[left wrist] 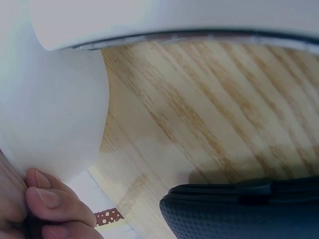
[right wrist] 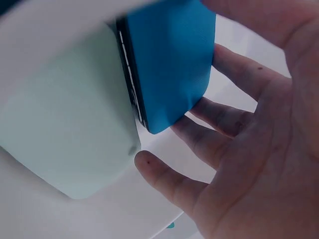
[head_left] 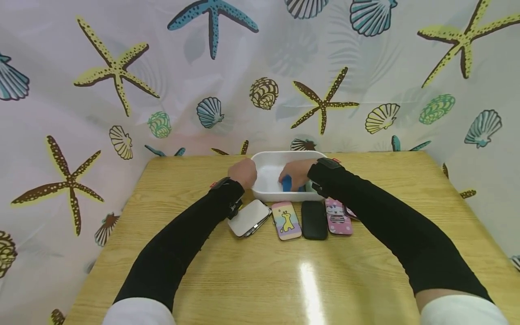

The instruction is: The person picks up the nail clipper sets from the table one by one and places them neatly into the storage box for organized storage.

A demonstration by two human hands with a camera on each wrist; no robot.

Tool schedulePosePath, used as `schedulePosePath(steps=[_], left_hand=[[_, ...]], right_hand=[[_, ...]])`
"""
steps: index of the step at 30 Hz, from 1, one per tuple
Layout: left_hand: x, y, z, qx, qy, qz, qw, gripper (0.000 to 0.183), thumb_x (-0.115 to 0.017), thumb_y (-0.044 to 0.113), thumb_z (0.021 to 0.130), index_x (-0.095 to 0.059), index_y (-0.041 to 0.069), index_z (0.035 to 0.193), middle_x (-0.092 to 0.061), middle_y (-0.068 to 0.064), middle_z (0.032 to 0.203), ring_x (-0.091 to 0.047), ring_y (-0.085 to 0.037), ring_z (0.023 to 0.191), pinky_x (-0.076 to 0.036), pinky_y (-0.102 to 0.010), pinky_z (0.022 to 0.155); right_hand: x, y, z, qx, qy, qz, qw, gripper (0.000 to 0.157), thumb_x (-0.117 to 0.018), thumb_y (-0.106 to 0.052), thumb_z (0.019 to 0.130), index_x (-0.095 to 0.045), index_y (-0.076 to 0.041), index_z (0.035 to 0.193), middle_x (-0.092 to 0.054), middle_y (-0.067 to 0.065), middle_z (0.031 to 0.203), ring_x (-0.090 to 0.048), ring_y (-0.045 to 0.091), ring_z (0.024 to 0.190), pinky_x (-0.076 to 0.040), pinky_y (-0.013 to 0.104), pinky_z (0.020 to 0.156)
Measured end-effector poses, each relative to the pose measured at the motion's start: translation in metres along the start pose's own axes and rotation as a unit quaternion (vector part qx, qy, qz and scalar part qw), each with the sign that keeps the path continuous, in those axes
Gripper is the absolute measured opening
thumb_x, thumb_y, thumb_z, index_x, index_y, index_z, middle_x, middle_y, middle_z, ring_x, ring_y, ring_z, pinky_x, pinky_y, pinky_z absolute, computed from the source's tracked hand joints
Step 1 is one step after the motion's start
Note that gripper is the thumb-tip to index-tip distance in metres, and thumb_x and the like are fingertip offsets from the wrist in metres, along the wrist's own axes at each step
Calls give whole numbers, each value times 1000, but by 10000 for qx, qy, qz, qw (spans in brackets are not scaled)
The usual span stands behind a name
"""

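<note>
Blue case (right wrist: 172, 64) is in the bin (head_left: 268, 176), right under the right hand (head_left: 296, 170), pinched thumb-against-fingers — seemingly to keep it steady beside the green case (right wrist: 65, 114). Left hand (head_left: 243, 173) is curled at the bin's end, maybe bracing it — can't tell if it's gripping.

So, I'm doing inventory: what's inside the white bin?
The white bin holds a blue case, pinched by the right hand, and a pale green item beside it. The hand, black sleeve and front wall cover part of its floor; anything there can't be seen.
</note>
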State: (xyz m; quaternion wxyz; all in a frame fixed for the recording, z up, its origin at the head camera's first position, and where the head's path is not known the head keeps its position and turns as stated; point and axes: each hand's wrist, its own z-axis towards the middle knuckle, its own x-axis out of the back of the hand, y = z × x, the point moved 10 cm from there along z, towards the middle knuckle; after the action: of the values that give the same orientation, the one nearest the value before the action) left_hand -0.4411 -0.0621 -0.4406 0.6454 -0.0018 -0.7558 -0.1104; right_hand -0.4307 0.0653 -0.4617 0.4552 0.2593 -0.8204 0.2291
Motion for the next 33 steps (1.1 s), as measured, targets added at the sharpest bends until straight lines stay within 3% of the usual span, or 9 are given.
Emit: schedulePosePath(steps=[13, 19, 23, 33], left_hand=[[-3, -2, 1, 42, -35, -59, 10000, 27, -45, 18, 107, -67, 4, 101, -59, -7, 79, -55, -19, 67, -42, -33, 59], [-2, -4, 2, 58, 49, -44, 10000, 27, -45, 17, 107, -68, 4, 98, -61, -7, 81, -56, -19, 68, -43, -33, 58], [-2, -4, 2, 35, 20, 3, 10000, 28, -45, 17, 107, -68, 4, 98, -60, -7, 79, -55, -19, 67, -42, -33, 57], [-2, -1, 3, 131, 26, 107, 9999, 29, -44, 18, 107, -68, 4, 103, -66, -7, 87, -60, -19, 72, -51, -34, 64]], right_hand=[[-4, -5, -7, 347, 30, 17, 9994, 56, -68, -20, 93, -53, -15, 147, -51, 15, 148, -50, 27, 122, -38, 45, 111], [3, -9, -21, 333, 83, 57, 9994, 63, -68, -20, 94, -45, -12, 152, -40, 22, 156, -42, 36, 141, -33, 49, 116], [10, -5, -30, 263, 388, 192, 9987, 66, -70, -25, 94, -44, -11, 153, -39, 22, 157, -36, 37, 146, -30, 50, 118], [34, 14, -82, 113, 1148, 659, 9911, 53, -67, -25, 97, -52, -6, 145, -52, 15, 148, -44, 35, 141, -37, 51, 113]])
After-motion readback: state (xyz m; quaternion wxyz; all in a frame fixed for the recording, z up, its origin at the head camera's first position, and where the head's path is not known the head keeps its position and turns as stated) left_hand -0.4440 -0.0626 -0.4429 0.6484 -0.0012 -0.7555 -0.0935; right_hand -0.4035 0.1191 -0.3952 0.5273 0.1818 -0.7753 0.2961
